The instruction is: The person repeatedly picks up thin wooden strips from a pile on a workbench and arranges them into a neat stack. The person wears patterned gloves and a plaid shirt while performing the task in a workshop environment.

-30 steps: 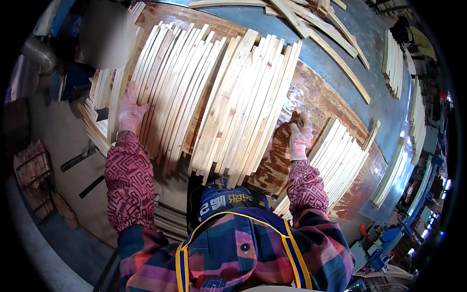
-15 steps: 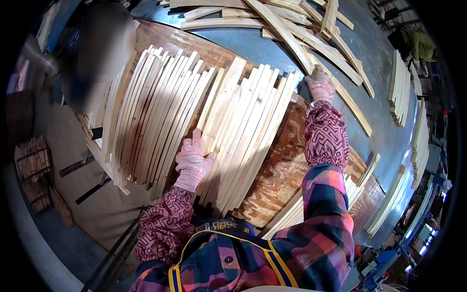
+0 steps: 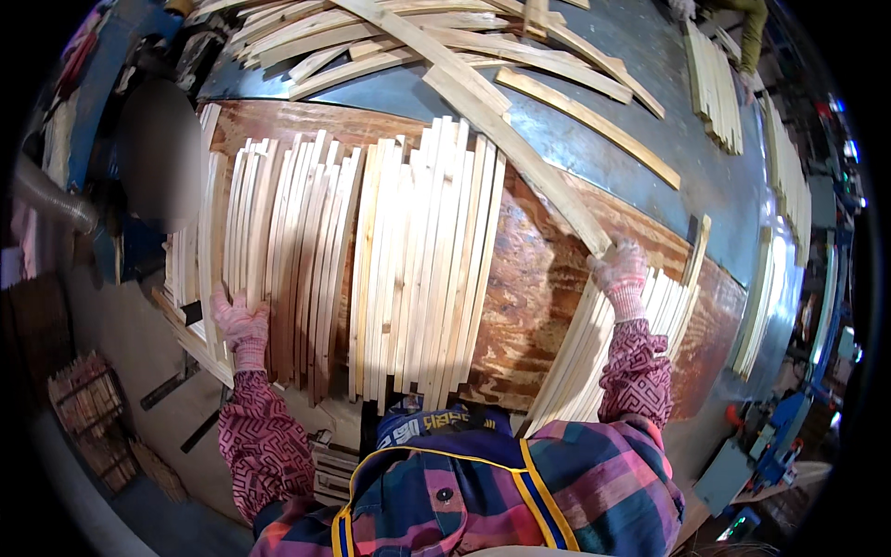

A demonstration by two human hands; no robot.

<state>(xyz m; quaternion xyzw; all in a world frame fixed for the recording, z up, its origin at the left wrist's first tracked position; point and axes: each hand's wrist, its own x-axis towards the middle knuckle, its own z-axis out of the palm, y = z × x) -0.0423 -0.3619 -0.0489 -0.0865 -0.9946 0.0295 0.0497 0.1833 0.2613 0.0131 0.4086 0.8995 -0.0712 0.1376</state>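
My right hand (image 3: pixel 620 273), in a pale pink glove, is closed round the near end of a long wooden board (image 3: pixel 529 176). From there the board slants away to the far left, across the plywood surface and over the loose pile. At the left, my left hand (image 3: pixel 242 327), in a matching glove, rests with its fingers apart against a row of narrow wooden slats (image 3: pixel 292 232). Right of that row stands a second, thicker group of pale slats (image 3: pixel 418 269), side by side. Another bundle of slats (image 3: pixel 575 357) lies below my right hand, partly hidden by my forearm.
Loose boards (image 3: pixel 371 56) lie crosswise on the blue-grey metal table (image 3: pixel 566 121) at the back. More slat stacks (image 3: pixel 713 88) sit along the far right, near another person's arm (image 3: pixel 754 42). A blurred person (image 3: pixel 162 158) is at the left. A wooden crate (image 3: pixel 93 399) stands lower left.
My right hand has drawn back toward me, pulling the board's end over the plywood. My left hand has shifted left, from the thicker slat group to the left row. The view has turned somewhat.
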